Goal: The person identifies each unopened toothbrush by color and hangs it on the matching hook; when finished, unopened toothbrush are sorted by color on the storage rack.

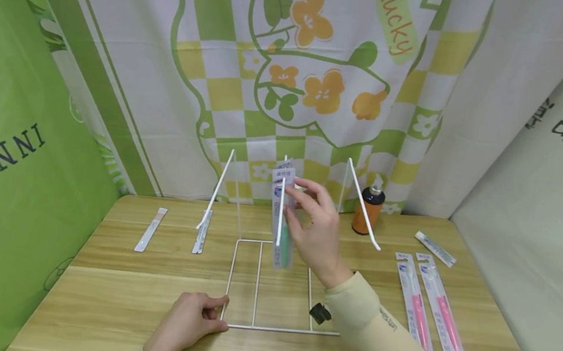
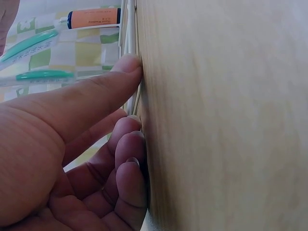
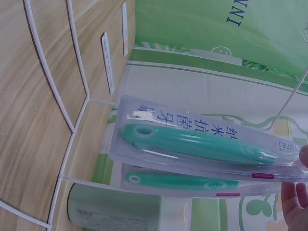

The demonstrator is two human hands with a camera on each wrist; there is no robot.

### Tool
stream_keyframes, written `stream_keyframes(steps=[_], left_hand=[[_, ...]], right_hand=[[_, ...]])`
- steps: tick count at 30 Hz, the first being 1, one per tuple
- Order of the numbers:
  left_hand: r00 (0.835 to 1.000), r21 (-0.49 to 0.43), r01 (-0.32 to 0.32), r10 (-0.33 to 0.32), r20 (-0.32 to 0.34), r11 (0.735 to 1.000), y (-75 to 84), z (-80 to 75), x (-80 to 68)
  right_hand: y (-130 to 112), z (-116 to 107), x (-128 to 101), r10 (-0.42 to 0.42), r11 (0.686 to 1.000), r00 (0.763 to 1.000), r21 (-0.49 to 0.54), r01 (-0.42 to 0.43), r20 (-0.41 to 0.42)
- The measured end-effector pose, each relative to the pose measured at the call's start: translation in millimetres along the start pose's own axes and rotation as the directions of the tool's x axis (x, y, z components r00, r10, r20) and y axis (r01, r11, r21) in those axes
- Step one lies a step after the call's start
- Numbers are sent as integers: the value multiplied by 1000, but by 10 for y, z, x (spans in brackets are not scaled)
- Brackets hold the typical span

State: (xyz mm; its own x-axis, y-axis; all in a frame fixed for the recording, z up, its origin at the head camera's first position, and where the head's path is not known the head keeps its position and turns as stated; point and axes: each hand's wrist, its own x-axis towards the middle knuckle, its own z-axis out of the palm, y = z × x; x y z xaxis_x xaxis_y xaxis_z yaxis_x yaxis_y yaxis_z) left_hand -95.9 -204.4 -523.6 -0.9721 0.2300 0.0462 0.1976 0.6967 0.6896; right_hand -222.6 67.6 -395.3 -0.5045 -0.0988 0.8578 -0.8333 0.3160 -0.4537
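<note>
My right hand [image 1: 316, 227] pinches a packaged toothbrush [image 1: 285, 247] with a green handle, upright at the middle hook [image 1: 281, 211] of a white wire rack [image 1: 282, 330]. Behind it hangs a second green packaged toothbrush [image 3: 163, 180], mostly covered in the head view. In the right wrist view only fingertips [image 3: 291, 202] show, at the upper end of the packs. Down at the front left corner of the rack's base, my left hand [image 1: 190, 320] holds the wire between thumb and fingers. The left wrist view shows that thumb [image 2: 127, 65] against the wire, other fingers curled below.
Two pink packaged toothbrushes [image 1: 416, 309] lie on the right of the wooden table [image 1: 100, 294], near a small slim packet [image 1: 435, 248]. Two more slim packets [image 1: 151, 230] lie at left. An orange pump bottle [image 1: 369, 211] stands behind the rack's right hook [image 1: 363, 204].
</note>
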Motion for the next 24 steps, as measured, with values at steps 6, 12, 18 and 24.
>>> stream_keyframes(steps=[6, 12, 18, 24], left_hand=[[1000, -18, -3, 3, 0, 1000, 5, -3, -13], [1000, -21, -3, 3, 4, 1000, 9, -5, -15], [1000, -21, -1, 1, 5, 1000, 4, -1, -15], [1000, -23, 0, 1, 4, 1000, 9, -6, -14]], right_hand=[[16, 9, 5, -4, 1000, 1000, 5, 4, -8], [4, 2, 10, 0, 1000, 1000, 4, 0, -5], [-3, -7, 1, -7, 1000, 1000, 2, 7, -5], [23, -13, -26, -29, 999, 999, 21, 30, -30]])
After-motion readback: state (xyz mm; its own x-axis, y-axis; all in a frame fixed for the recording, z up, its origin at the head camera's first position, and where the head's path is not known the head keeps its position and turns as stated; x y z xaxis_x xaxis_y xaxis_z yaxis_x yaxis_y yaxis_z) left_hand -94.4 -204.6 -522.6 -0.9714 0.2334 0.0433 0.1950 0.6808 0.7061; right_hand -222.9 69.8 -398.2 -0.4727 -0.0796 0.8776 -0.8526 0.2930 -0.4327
